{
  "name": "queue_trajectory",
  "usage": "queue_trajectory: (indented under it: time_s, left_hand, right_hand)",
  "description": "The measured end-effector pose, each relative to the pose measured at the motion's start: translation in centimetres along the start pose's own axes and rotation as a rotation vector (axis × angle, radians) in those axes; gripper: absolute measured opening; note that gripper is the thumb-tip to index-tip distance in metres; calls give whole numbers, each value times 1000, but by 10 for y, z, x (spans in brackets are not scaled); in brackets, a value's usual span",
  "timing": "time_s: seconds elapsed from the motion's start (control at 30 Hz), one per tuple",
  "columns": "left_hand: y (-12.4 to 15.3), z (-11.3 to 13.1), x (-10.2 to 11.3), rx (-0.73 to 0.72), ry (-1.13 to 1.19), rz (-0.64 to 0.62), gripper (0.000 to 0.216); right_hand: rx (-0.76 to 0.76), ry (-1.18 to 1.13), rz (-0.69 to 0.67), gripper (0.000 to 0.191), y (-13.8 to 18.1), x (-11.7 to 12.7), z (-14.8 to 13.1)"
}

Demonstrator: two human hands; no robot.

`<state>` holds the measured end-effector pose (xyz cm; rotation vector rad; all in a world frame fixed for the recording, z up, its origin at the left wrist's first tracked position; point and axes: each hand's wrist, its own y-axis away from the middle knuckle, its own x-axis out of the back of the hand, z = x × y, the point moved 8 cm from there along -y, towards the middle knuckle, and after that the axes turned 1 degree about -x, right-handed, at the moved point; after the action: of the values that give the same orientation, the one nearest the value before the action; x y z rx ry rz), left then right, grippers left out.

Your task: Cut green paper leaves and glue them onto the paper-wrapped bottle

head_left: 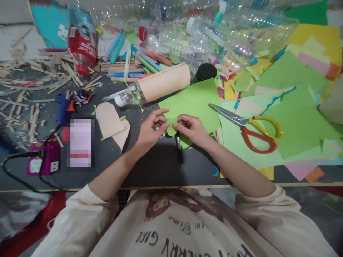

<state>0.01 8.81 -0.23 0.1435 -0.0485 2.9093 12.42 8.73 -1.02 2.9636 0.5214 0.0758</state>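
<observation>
A small green paper piece (172, 130) with a rounded lower edge is pinched from both sides. My left hand (153, 125) holds its left side between thumb and fingers. On the other side, my right hand (191, 129) grips it with thumb and forefinger. Beneath and behind the hands lies a larger green sheet (198, 98). A black marker (179, 150) lies just below the piece. To the right, scissors (245, 125) with one yellow and one red handle rest on paper. Left of my left hand are cream paper cutouts (111, 121) with thin green strips.
A clear bottle wrapped in peach paper (167, 82) lies behind the hands. At left are a blue glue gun (63, 107), a phone (80, 142) and scattered wooden sticks (33, 117). Plastic bottles (166, 39) crowd the back; coloured paper (300, 121) covers the right.
</observation>
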Motion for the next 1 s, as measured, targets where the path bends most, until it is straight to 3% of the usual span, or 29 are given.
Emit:
queue_trajectory:
  time_s: [0.17,0.57,1.0]
  left_hand:
    - [0,0,3,-18,-22,24,34]
    - [4,8,-3,-18,-46,-59,24]
    - [2,8,0,-15,-73,-40,17]
  right_hand:
    - [-12,-13,-84,37,0,-7,1]
    - [-35,-42,-65,40,-1,-1,-1]
    - [-52,-30,-112,44,-1,-4,3]
